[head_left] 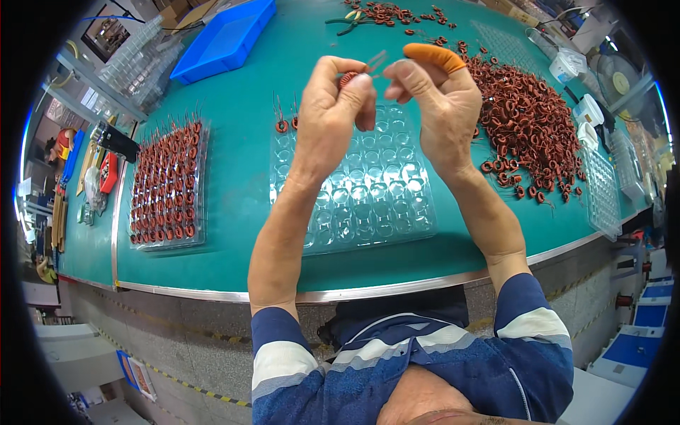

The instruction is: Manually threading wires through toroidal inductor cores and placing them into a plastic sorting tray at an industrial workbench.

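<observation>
My left hand [333, 99] is closed on a toroidal coil [347, 78], a small ring wound with reddish-brown wire, pinched between thumb and fingers. The coil's thin wire leads [377, 61] stick out toward my right hand [443, 99]. That hand is raised close to the lead ends, its thumb and fingers partly curled with a gap between them and nothing visibly held. An orange finger cot [433, 55] covers its index finger. Below both hands lies a clear plastic tray [361, 205] with round pockets; a few coils [282, 126] stand in its far left corner, leads upward.
A filled tray of coils [166, 184] sits at the left. On the right is a big heap of loose coils [524, 120]. Pliers [347, 23], a blue bin [225, 42] and more coils lie at the far side. Another clear tray [602, 191] rests near the right edge.
</observation>
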Tool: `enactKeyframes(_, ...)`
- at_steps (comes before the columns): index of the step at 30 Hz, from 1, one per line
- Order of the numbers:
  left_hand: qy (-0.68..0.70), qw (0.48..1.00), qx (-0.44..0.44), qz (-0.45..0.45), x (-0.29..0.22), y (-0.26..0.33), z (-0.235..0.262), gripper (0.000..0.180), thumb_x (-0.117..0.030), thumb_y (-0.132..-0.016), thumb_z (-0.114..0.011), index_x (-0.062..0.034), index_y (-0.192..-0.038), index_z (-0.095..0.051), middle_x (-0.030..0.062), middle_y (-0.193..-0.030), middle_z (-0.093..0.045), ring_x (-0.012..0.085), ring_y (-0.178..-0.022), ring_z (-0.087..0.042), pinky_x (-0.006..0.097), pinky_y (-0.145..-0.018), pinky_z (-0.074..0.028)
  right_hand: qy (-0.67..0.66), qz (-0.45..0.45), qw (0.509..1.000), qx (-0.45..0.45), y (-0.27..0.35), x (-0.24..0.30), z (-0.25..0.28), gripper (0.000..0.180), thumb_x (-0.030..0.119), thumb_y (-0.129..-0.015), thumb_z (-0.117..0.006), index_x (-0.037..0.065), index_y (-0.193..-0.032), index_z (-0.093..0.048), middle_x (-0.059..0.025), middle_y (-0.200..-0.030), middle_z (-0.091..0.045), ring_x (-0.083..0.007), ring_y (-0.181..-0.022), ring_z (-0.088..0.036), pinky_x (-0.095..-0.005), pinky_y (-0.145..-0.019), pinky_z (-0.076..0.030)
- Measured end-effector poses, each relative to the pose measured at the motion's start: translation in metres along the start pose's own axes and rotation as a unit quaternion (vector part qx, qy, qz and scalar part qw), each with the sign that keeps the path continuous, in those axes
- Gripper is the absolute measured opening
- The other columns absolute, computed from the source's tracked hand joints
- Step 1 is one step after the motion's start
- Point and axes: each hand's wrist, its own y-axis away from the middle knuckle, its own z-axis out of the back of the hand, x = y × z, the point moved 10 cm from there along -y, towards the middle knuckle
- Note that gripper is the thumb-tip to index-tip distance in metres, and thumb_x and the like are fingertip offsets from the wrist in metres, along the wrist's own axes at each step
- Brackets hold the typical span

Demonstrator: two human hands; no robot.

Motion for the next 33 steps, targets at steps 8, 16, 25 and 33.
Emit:
enactKeyframes(8,-0.068,0.998,0.009,-0.007,0.001,-0.004,0.012,0.025,-0.017,-0.096,-0.054,0.003,-0.109,-0.047,0.0073,-0.079,-0.061,0.0118,-0.065,-0.057,0.025,-0.057,-0.047,0.079,0.035,0.995,0.045,-0.014,-0.005,-0.015,0.023,0.013,-0.085,-0.071,0.0,-0.103,-0.067,-0.0054,-0.086,-0.07,-0.0096,-0.08,-0.064,-0.0222,-0.075,-0.052)
enactKeyframes(16,-0.08,0.983,-0.152,-0.069,-0.018,-0.008,0.067,0.033,-0.014,-0.095,-0.055,0.0055,-0.119,-0.044,0.0112,-0.095,-0.062,0.0143,-0.084,-0.062,0.025,-0.069,-0.05,0.316,0.074,0.941,0.098,-0.036,-0.117,0.01,0.016,0.008,-0.085,-0.067,0.001,-0.099,-0.068,-0.012,-0.085,-0.07,-0.0136,-0.075,-0.066,-0.0266,-0.067,-0.052)
enactKeyframes(25,-0.082,0.99,-0.106,-0.039,-0.006,-0.01,0.054,0.022,-0.009,-0.093,-0.057,0.0042,-0.11,-0.054,0.0081,-0.09,-0.063,0.0123,-0.076,-0.062,0.024,-0.066,-0.049,0.352,-0.036,0.916,0.191,-0.026,-0.165,0.01,0.032,0.01,-0.084,-0.064,0.0,-0.114,-0.058,-0.0175,-0.085,-0.066,-0.0297,-0.079,-0.065,-0.0382,-0.073,-0.051)
enactKeyframes(33,-0.119,0.99,-0.072,-0.017,-0.015,-0.014,0.023,0.027,-0.014,-0.094,-0.056,0.0044,-0.113,-0.056,0.0092,-0.091,-0.063,0.0155,-0.079,-0.061,0.029,-0.074,-0.049,0.798,-0.087,0.487,0.345,0.013,-0.121,0.144,0.02,0.019,-0.083,-0.058,0.006,-0.095,-0.068,-0.0129,-0.092,-0.07,-0.0274,-0.082,-0.069,-0.0407,-0.065,-0.055)
